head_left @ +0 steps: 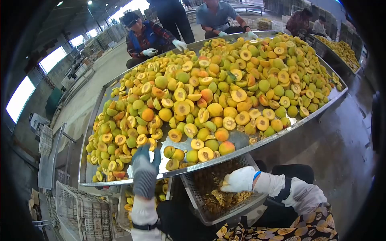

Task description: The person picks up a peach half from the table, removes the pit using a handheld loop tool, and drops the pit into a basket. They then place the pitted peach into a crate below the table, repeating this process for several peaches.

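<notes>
A large metal table (257,141) carries a heap of halved yellow-green fruit (193,96). My left hand (145,156), in a dark glove with a grey cuff, is at the table's near edge, touching or close to fruit halves; its fingers are partly hidden. My right hand (238,180), in a white glove with a blue band at the wrist, is above a grey crate (201,203) holding brown and yellow scraps (225,199). The right fingers are curled, and whatever they hold is hidden. Below my left hand, another crate (169,188) holds fruit halves.
Across the table, two people (146,38) (215,18) have gloved hands at the heap's far edge, and another person (171,20) stands behind. Stacked crates (86,213) are at the lower left. A second fruit table (339,52) is at the upper right, with people near it.
</notes>
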Tool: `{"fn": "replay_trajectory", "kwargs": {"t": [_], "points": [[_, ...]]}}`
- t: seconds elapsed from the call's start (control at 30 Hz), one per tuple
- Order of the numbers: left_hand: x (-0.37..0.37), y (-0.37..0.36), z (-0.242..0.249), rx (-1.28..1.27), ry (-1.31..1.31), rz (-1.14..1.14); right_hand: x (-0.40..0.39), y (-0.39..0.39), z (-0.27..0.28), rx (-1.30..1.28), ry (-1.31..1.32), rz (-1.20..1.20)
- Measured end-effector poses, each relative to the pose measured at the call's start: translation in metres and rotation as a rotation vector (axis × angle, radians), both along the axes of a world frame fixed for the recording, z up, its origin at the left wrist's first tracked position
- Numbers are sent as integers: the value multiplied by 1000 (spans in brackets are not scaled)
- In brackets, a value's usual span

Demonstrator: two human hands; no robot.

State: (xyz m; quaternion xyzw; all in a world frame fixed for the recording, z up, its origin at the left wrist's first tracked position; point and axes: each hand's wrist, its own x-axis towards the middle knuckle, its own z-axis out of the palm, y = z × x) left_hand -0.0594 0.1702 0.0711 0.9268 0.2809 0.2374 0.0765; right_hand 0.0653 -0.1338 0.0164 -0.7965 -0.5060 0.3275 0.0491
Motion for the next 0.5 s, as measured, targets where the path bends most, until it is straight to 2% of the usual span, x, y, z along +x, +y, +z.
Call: {"fn": "replay_trajectory", "kwargs": {"t": [0.03, 0.07, 0.1, 0.13, 0.17, 0.2, 0.27, 0.33, 0.37, 0.4, 0.47, 0.5], "points": [[33, 0, 5, -51, -33, -80, -2, 0, -2, 30, -19, 23], [70, 1, 0, 10, -28, -48, -5, 0, -5, 60, -36, 47], [109, 14, -5, -75, -57, -183, -8, -1, -8, 124, -79, 51], [148, 28, -25, 85, -52, -187, -7, -2, -8, 168, -101, 48], [180, 37, -34, 117, -67, -270, -6, -2, -8, 210, -123, 45], [204, 40, -36, 35, -25, -306, -6, -3, -8, 251, -143, 40], [230, 40, -45, -108, 241, -172, 0, -1, -1, 289, -105, -20], [229, 44, -47, -56, 193, -163, 7, 0, 2, 383, -11, -123], [219, 45, -47, -87, 106, -215, 11, -1, 1, 576, -10, -107], [205, 37, -47, -336, -10, -217, 15, 3, 1, 531, 202, -281], [171, 22, -42, -824, -255, -195, 24, 11, 30, 471, 581, -480], [152, 8, -38, -1009, -384, -271, 23, 12, 52, 484, 712, -542]]}}
